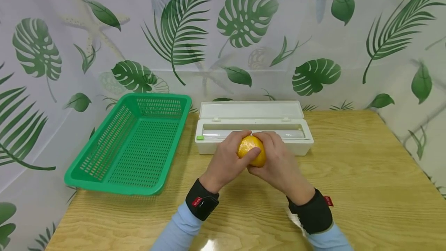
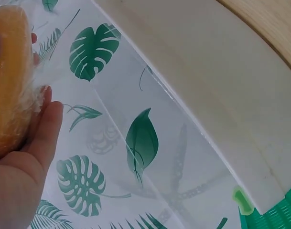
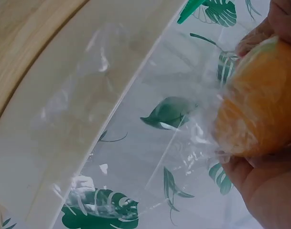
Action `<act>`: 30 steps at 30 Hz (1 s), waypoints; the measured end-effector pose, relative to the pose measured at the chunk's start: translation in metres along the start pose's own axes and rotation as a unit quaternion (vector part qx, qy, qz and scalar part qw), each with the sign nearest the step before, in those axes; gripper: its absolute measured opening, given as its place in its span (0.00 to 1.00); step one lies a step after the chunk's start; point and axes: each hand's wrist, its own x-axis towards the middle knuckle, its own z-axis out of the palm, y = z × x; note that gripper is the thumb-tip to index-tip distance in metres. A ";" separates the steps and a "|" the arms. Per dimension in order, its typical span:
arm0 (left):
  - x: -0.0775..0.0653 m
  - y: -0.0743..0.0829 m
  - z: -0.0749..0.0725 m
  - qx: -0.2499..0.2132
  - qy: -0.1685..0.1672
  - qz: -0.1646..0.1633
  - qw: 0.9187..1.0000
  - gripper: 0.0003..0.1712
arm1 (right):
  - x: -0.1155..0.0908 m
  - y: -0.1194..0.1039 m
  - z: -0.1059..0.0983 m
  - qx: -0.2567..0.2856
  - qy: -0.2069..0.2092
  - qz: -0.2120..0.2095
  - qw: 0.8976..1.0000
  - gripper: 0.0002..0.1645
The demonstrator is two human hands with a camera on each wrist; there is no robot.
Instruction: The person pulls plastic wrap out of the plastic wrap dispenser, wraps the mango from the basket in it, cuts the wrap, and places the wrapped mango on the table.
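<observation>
Both hands hold an orange (image 1: 251,151) between them, in front of the white cling film box. My left hand (image 1: 228,160) grips it from the left, its thumb lying across the fruit. From the right, my right hand (image 1: 278,162) curls its fingers round it. Clear cling film (image 3: 200,129) covers the orange, and in the right wrist view a loose, crumpled part sticks out from it. The cling film box (image 1: 254,148) stands with its lid (image 1: 251,110) raised and a roll of film inside; a green slider (image 1: 200,138) sits at its left end.
A green plastic basket (image 1: 174,146) stands at the left of the wooden table (image 1: 366,189). Behind the table hangs a leaf-patterned cloth (image 1: 278,18). Something white (image 1: 295,219) lies partly hidden under the right wrist.
</observation>
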 end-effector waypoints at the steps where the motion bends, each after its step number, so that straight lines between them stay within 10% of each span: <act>1: 0.000 0.000 0.000 0.008 -0.002 0.011 1.000 0.25 | 0.000 0.000 0.000 0.002 0.000 0.002 1.000 0.44; 18: -0.001 -0.003 -0.002 0.024 -0.017 0.054 0.998 0.27 | -0.001 0.002 0.001 0.040 -0.025 0.018 0.999 0.46; 30: -0.002 0.004 0.002 -0.012 -0.055 -0.088 0.995 0.21 | -0.001 0.001 0.001 -0.006 -0.046 -0.014 0.999 0.48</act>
